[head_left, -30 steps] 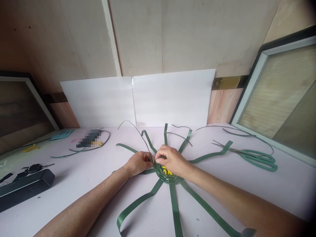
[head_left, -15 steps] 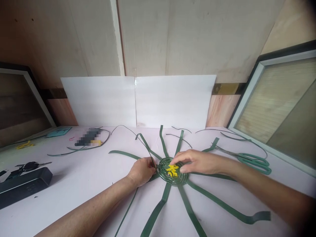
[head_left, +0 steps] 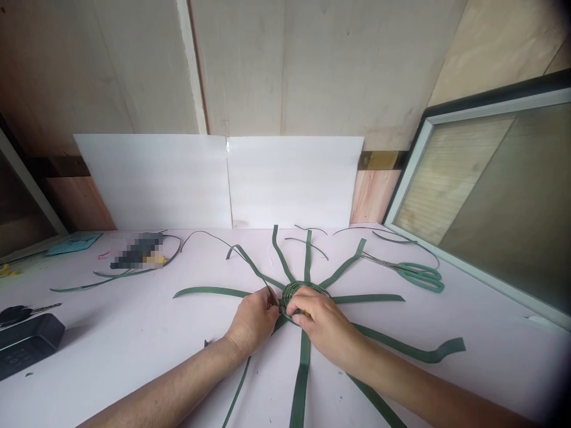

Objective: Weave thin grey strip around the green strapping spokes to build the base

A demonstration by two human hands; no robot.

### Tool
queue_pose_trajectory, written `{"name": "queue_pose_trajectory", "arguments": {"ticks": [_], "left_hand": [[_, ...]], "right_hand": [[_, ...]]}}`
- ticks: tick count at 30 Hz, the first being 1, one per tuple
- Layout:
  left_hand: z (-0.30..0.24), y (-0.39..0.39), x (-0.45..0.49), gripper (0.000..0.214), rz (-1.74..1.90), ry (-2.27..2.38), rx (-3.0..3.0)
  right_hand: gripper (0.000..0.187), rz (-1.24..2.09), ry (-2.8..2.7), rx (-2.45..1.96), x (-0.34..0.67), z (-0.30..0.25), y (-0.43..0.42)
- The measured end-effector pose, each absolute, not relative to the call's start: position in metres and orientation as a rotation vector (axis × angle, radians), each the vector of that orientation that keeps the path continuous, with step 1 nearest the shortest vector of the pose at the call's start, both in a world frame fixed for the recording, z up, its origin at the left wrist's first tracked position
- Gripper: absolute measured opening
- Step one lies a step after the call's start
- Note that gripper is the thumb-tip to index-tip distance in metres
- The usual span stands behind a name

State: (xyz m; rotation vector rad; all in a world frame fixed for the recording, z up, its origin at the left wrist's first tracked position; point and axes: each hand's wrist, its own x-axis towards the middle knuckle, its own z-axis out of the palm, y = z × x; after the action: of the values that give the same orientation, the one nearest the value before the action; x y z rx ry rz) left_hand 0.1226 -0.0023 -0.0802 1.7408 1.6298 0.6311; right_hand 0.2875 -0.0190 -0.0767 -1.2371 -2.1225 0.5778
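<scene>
A round woven base (head_left: 312, 286) of thin green strips lies on the table, with flat green strips (head_left: 301, 362) radiating from it like spokes. My left hand (head_left: 254, 318) is closed at the base's left rim, pinching a thin green strip (head_left: 247, 255) that arcs up and away to the far left. Over the base, my right hand (head_left: 319, 321) has its fingers bent and closed at the left side of the weave, close to my left fingertips. What lies between the right fingers is hidden. That hand covers most of the base's yellow centre.
Green-handled scissors (head_left: 419, 275) lie at the right, by a framed glass panel (head_left: 473, 196). Loose thin strips are scattered at the back. A black box (head_left: 33, 345) and keys (head_left: 20, 315) are at the left. White boards (head_left: 294, 181) stand behind.
My right hand has moved left and nearer, from above the yellow centre to the weave's left side, and its fingers have closed. My left hand keeps its pinch. The view has turned right.
</scene>
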Motion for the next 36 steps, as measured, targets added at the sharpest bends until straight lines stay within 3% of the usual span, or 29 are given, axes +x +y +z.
{"name": "queue_pose_trajectory", "arguments": {"ticks": [6, 16, 30, 36], "left_hand": [[-0.078, 0.000, 0.119, 0.015, 0.637, 1.547, 1.793], [-0.076, 0.006, 0.109, 0.016, 0.557, 1.442, 2.077], [-0.070, 0.003, 0.109, 0.015, 0.246, 1.622, 2.240], [-0.068, -0.004, 0.105, 0.017, 0.201, 1.597, 2.251]], "right_hand": [[0.028, 0.667, -2.048, -1.255, 0.286, -0.098, 0.005], [0.010, 0.735, -1.988, -1.484, 0.271, -0.085, 0.009], [0.017, 0.544, -2.008, -1.608, 0.262, -0.090, 0.010], [0.018, 0.605, -1.854, -1.617, 0.260, -0.096, 0.011]]}}
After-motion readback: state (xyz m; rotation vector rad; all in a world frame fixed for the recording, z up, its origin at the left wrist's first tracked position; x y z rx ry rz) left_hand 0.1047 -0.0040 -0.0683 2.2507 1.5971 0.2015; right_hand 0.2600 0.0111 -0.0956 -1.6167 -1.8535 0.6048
